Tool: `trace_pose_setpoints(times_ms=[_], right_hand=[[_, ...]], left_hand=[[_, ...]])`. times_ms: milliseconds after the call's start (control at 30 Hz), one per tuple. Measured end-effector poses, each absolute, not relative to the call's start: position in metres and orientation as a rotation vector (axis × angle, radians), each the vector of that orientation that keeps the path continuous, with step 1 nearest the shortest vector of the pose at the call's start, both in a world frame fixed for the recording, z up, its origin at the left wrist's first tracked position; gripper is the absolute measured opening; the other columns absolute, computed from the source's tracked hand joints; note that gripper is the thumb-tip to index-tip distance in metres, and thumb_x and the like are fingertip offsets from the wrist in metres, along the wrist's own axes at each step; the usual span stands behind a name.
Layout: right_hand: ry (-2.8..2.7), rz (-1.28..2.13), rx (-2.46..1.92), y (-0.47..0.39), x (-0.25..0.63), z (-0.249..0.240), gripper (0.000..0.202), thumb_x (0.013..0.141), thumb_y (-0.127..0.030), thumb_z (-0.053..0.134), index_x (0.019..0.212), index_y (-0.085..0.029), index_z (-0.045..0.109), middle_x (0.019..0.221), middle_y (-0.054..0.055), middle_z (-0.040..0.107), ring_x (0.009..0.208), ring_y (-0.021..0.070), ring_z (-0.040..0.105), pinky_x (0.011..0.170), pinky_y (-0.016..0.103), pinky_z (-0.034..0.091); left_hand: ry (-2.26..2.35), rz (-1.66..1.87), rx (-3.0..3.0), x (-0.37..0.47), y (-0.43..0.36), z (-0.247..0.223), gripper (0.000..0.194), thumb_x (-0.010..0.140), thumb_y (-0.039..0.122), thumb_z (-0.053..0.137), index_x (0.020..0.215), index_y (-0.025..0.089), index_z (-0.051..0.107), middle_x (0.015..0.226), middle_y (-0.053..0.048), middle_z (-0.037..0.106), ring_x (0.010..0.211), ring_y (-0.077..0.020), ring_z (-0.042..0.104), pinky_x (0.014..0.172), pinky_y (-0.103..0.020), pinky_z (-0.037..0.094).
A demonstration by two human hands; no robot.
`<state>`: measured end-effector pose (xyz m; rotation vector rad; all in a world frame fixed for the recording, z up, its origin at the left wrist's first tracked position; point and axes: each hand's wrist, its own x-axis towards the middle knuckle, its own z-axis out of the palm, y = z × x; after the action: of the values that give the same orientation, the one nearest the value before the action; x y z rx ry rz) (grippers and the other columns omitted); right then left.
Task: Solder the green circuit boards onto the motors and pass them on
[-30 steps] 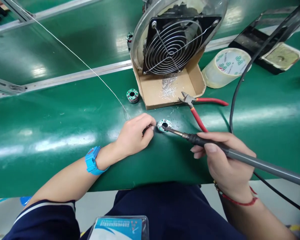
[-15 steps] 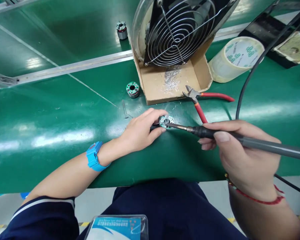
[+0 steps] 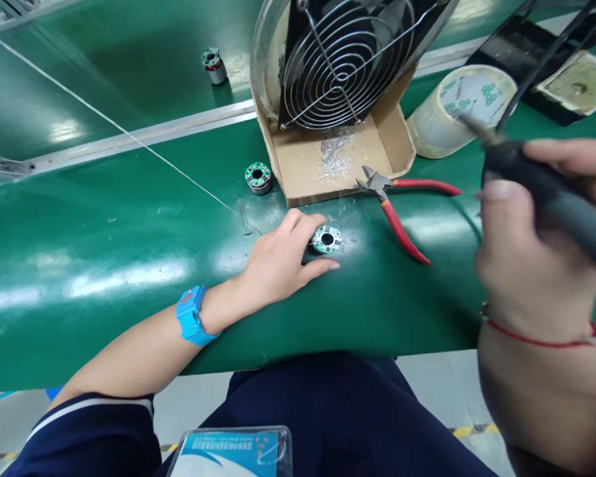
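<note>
A small round motor part with a green ring-shaped circuit board on top (image 3: 326,240) stands on the green mat. My left hand (image 3: 281,255) lies around its left side, index finger close to the board and thumb spread a little apart from it. Blurred by motion, my right hand (image 3: 531,245) grips a soldering iron (image 3: 571,212), its tip pointing up and left in front of the tape roll. Between the hands lie red-handled cutting pliers (image 3: 397,215) with their jaws apart.
A cardboard tray (image 3: 298,169) with wire clippings stands below a fan with a wire guard (image 3: 340,76). A similar part (image 3: 258,177) sits left of the tray, another (image 3: 213,65) farther back. At right are a tape roll (image 3: 432,126) and a soldering stand with sponge (image 3: 579,86).
My right hand has lifted the soldering iron away from the circuit board, up and to the right. My left thumb has moved off the motor part, and my left fingers have spread.
</note>
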<state>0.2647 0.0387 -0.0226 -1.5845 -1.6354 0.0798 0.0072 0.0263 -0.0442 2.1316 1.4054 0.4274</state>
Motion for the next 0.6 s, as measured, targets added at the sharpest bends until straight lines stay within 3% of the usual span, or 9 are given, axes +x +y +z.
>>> trace_pose_setpoints(times_ms=[67,233,333,400,467,533,600], right_hand=[[-1.927,-0.019,-1.642,0.051,0.278,-0.027,0.05,0.09,-0.041,0.063,0.132,-0.014,0.061,0.121,0.014,0.069,0.116,0.0273,0.064,0.099,0.045,0.05],[-1.92,0.23,-1.668,0.052,0.288,-0.039,0.037,0.099,-0.034,0.05,0.133,-0.024,0.058,0.103,0.006,0.077,0.092,0.0134,0.072,0.085,0.03,0.053],[-1.97,0.309,-1.555,0.047,0.287,-0.052,0.052,0.09,-0.045,0.064,0.132,-0.018,0.053,0.127,0.017,0.069,0.118,0.0236,0.066,0.099,0.04,0.051],[-2.034,0.31,-1.487,0.048,0.286,-0.062,0.085,0.068,-0.057,0.081,0.134,-0.014,0.049,0.146,0.026,0.052,0.137,0.0358,0.052,0.11,0.052,0.043],[-2.103,0.305,-1.523,0.05,0.284,-0.068,0.108,0.051,-0.061,0.089,0.137,-0.013,0.045,0.152,0.031,0.042,0.141,0.0443,0.044,0.113,0.061,0.036],[-2.16,0.315,-1.614,0.054,0.282,-0.07,0.105,0.055,-0.056,0.089,0.138,-0.011,0.045,0.15,0.031,0.044,0.137,0.047,0.047,0.11,0.064,0.036],[-2.157,0.288,-1.713,0.056,0.28,-0.068,0.084,0.063,-0.044,0.085,0.132,-0.01,0.052,0.137,0.028,0.057,0.126,0.0443,0.056,0.104,0.061,0.042]], left_hand=[[1.405,0.446,2.143,0.009,0.026,-0.047,0.045,0.087,0.037,0.073,0.124,0.019,0.057,0.116,-0.007,0.062,0.101,-0.0217,0.064,0.08,-0.032,0.053],[1.001,0.795,2.025,0.001,0.028,-0.05,0.039,0.088,0.021,0.071,0.125,0.022,0.061,0.12,-0.007,0.066,0.107,-0.0178,0.064,0.089,-0.03,0.054],[0.881,0.888,1.978,-0.003,0.027,-0.046,0.04,0.087,0.023,0.072,0.126,0.025,0.063,0.121,-0.006,0.068,0.108,-0.0186,0.065,0.09,-0.032,0.056],[0.816,0.911,1.992,-0.003,0.026,-0.043,0.039,0.088,0.024,0.071,0.127,0.026,0.063,0.12,-0.006,0.069,0.109,-0.0187,0.065,0.092,-0.034,0.055],[0.755,0.928,1.999,-0.003,0.025,-0.041,0.04,0.089,0.022,0.07,0.128,0.026,0.062,0.121,-0.006,0.069,0.112,-0.0181,0.064,0.096,-0.034,0.054],[0.718,0.939,1.999,-0.004,0.024,-0.04,0.04,0.089,0.021,0.069,0.129,0.027,0.062,0.122,-0.006,0.069,0.115,-0.0179,0.064,0.098,-0.034,0.053],[0.712,0.936,1.995,-0.005,0.024,-0.039,0.039,0.09,0.022,0.069,0.128,0.027,0.062,0.124,-0.007,0.069,0.116,-0.0194,0.064,0.098,-0.036,0.054]])
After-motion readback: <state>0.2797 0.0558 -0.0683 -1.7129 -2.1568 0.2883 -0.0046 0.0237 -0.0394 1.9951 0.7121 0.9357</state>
